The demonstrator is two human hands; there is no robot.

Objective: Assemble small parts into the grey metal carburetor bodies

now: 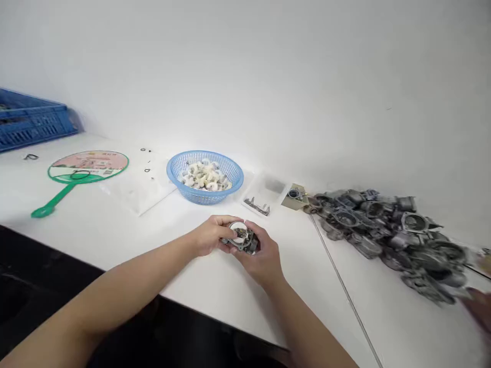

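Note:
Both hands meet over the white table [115, 230], just in front of me. My left hand [210, 235] and my right hand [261, 259] are closed together on a small grey metal part [242, 239] with a white piece set in its top. The left fingers pinch its near-left side and the right fingers curl round it from the right. A blue round basket [205, 176] full of small white pieces stands just beyond the hands.
A heap of grey metal castings [387, 230] lies on the right. A clear bag with small metal pins [258, 204] sits beside the basket. A green hand fan [82, 171] and a blue crate [30, 120] are at the left. Another person's hand [479, 306] shows at the right edge.

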